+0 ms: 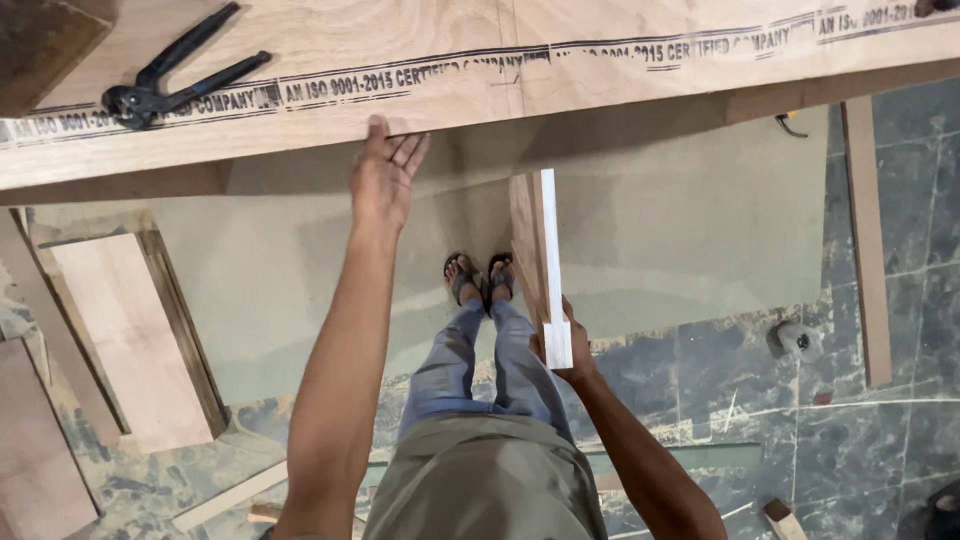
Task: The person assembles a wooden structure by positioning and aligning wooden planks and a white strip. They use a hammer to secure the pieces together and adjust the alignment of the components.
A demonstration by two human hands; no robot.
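Note:
A large plywood sheet [600, 70] lies across the top of the view on a bench, printed along its near edge. My left hand [383, 178] reaches up and rests its fingertips against that near edge. My right hand [562, 345] grips the lower end of a narrow wooden board with a white laminated edge [538, 245], which points away from me toward the underside of the sheet. My feet in sandals stand just left of the board.
Black pincers [165, 82] lie on the plywood at top left. Plywood offcuts [125, 340] lean on the floor at left. A long wooden strip [866, 240] lies at right on the marble floor, near a small round object [795, 340].

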